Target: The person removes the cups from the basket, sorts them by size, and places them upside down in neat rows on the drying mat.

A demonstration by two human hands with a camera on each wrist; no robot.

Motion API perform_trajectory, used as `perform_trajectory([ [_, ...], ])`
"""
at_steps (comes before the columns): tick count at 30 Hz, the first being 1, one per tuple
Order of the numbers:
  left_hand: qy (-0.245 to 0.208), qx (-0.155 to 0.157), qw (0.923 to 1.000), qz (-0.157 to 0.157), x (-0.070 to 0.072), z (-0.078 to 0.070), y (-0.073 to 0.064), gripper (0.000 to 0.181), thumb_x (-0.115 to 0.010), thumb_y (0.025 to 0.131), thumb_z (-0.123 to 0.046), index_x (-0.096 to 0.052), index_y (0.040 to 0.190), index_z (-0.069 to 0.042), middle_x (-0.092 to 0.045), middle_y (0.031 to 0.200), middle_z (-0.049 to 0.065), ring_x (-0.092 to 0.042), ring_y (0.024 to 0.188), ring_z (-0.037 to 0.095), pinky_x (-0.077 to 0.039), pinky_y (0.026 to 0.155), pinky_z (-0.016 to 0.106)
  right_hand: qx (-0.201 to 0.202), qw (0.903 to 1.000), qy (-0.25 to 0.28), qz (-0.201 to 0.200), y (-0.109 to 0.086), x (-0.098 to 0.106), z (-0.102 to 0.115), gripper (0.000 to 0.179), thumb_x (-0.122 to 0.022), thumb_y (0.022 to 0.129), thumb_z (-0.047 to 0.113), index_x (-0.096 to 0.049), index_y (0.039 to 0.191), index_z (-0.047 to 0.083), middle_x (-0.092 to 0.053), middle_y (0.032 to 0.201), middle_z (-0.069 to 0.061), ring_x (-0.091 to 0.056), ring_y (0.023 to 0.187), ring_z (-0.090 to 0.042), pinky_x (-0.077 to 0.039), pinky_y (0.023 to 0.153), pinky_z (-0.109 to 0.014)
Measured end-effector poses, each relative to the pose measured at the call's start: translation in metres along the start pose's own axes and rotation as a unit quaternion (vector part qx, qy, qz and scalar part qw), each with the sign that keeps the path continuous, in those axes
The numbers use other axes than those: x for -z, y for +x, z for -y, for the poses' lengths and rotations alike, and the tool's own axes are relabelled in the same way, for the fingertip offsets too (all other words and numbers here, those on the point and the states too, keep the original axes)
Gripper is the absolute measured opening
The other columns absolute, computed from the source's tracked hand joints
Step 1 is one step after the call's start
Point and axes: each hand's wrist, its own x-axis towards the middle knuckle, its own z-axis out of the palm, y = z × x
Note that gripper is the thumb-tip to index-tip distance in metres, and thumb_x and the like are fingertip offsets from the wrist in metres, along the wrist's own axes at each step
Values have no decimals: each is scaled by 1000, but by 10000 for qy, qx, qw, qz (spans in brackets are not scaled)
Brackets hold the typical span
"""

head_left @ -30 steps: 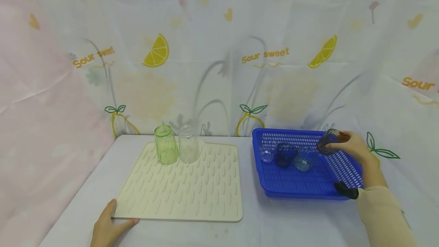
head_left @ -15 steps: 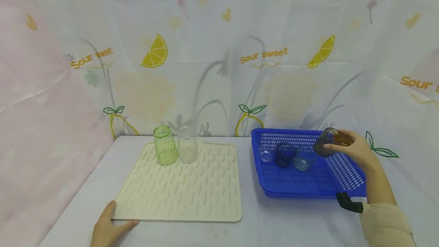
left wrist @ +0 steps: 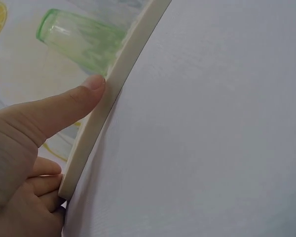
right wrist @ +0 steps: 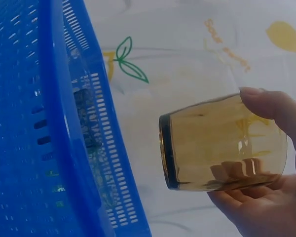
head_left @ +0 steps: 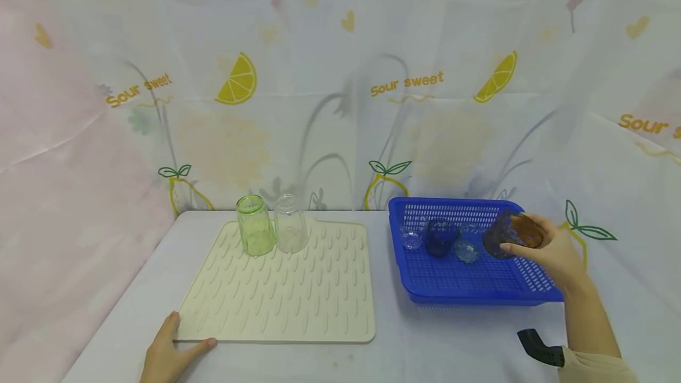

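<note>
In the head view my right hand [head_left: 555, 259] holds a tilted amber glass cup [head_left: 498, 236] over the right part of a blue plastic basket [head_left: 447, 285]. The right wrist view has my thumb on one side of the amber cup [right wrist: 207, 148] and my fingers on the other. At the near left corner of a cream drying mat [head_left: 276, 294], my left hand [head_left: 167, 350] holds the edge between thumb and fingers. A green glass [head_left: 255, 229] and a clear glass [head_left: 290, 226] stand side by side at the mat's back.
Inside the basket are a small clear glass [head_left: 412, 238], a dark blue glass [head_left: 440, 238] and a light blue glass [head_left: 468, 247]. A white cloth [head_left: 393, 359] covers the table. Behind it hangs a lemon-print curtain [head_left: 319, 135].
My right hand has brought the amber cup slightly lower and nearer, with its tilt altered, and the forearm has drawn toward me. My left hand stays on the mat's corner.
</note>
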Motion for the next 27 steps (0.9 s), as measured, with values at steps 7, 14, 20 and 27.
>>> perform_trajectory([
  [7, 122, -87, 9998, -161, -1, 0, -1, 117, -78, 72, -44, -6, 140, 20, -9, 143, 43, -11, 132, 57, -13, 110, 63, 383, 9967, 704, 132, -16, -16, 2, 63, -68, 81, -8, -40, 135, 9, -57, 114, 24, -52, 105, 13, -43, 86, -2],
  [14, 160, -117, 9997, -149, -1, -5, 1, 115, -76, 75, -43, -6, 138, 22, -8, 142, 45, -11, 131, 58, -13, 110, 63, 654, 9929, 932, 338, -23, -32, 9, 64, -68, 79, -10, -42, 135, 6, -57, 120, 19, -51, 111, 10, -42, 90, -4],
  [20, 224, -354, 9983, -401, 1, -12, 0, 110, -78, 74, -41, -14, 136, 24, -13, 137, 48, -10, 129, 61, -14, 107, 67, 972, 9832, 1438, 565, -28, -49, 13, 65, -66, 77, -16, -39, 135, -4, -59, 123, 11, -54, 114, 1, -48, 90, -12],
  [27, 54, -995, 9930, -628, 5, -38, -8, 89, -74, 79, -42, -35, 133, 18, -31, 134, 43, -29, 122, 61, -32, 98, 69, 1671, 9517, 2301, 1159, -31, -67, 17, 67, -61, 74, -25, -36, 135, -11, -58, 128, -1, -54, 119, -8, -50, 92, -22],
])
